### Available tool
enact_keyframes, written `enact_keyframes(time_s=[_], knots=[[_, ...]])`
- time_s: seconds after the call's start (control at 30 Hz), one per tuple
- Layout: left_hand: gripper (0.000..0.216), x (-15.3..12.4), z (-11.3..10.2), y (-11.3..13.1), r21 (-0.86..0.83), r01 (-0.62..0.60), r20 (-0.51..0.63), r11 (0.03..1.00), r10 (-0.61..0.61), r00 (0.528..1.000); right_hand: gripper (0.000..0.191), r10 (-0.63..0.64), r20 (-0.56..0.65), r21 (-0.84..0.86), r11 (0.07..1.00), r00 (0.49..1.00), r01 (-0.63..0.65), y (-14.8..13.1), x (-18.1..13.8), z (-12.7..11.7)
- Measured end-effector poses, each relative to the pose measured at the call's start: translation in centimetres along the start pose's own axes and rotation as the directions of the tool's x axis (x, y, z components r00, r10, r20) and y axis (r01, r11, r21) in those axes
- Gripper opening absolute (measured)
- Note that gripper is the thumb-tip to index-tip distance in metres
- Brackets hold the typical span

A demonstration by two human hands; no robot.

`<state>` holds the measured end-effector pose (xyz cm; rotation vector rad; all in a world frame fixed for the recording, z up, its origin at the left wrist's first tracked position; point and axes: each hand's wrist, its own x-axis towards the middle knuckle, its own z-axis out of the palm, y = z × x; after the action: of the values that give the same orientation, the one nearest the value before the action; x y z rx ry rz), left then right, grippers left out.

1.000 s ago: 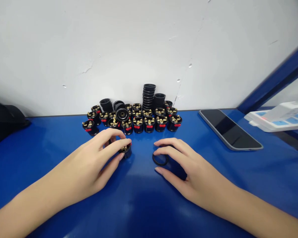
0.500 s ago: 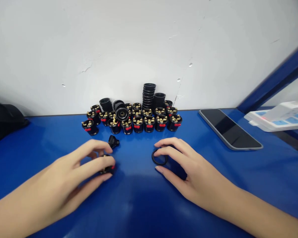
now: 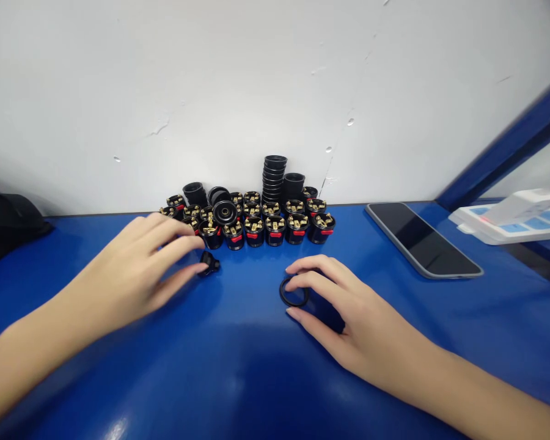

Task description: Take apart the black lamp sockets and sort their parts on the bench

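My left hand (image 3: 142,256) is over the front left of the group, its fingers apart and nothing visible between them. Its thumb tip is at a small black plastic part (image 3: 209,263), whether touching I cannot tell. Just past those fingers stand round black plug inserts (image 3: 234,234) with brass terminals and red tabs; some at the left are partly hidden. Over a thin black ring (image 3: 283,297) lying on the table, my right hand (image 3: 343,299) is spread, index fingertip at the ring's inner edge and thumb just in front of it.
Behind the inserts rise a stack of black cups (image 3: 274,177) and other black cups (image 3: 294,185), against a white wall (image 3: 238,91). A phone (image 3: 424,238) lies to the right on the blue table (image 3: 238,379). Farther right is a white plastic case (image 3: 513,223); a dark object (image 3: 11,223) sits far left.
My left hand has moved away from me to the group's front left; the plug insert that was in it no longer shows between its fingers. My right hand and the ring stay put.
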<state>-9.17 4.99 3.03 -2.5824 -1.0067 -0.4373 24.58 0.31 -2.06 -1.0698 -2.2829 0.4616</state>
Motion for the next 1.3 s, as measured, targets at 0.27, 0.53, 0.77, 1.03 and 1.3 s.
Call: enact_keyframes(time_s=[0.27, 0.53, 0.77, 1.03, 1.3], knots=[[0.016, -0.1, 1.0, 2.9, -0.016, -0.046, -0.007, 0.999, 0.046, 0.999, 0.013, -0.013, -0.011, -0.005, 1.0, 1.0, 0.013, 0.1, 0.1, 0.0], [0.024, 3.1, -0.6, 2.5, 0.312, -0.182, -0.174, 0.933, 0.245, 0.954, 0.013, -0.011, -0.003, 0.003, 1.0, 1.0, 0.011, 0.2, -0.1, 0.0], [0.029, 5.3, 0.4, 1.7, 0.444, -0.242, -0.07, 0.863, 0.303, 0.95, 0.013, -0.011, -0.004, 0.012, 1.0, 1.0, 0.011, 0.2, 0.0, 0.1], [0.031, 5.7, 0.2, 0.3, 0.372, -0.259, 0.06, 0.891, 0.255, 0.965, 0.014, -0.007, 0.002, 0.016, 1.0, 1.0, 0.007, 0.3, -0.1, 0.1], [0.025, 7.7, 0.2, 1.0, 0.47, -0.135, 0.183, 0.872, 0.054, 0.982, 0.014, -0.009, 0.006, 0.014, 1.0, 1.0, 0.009, 0.2, 0.0, 0.0]])
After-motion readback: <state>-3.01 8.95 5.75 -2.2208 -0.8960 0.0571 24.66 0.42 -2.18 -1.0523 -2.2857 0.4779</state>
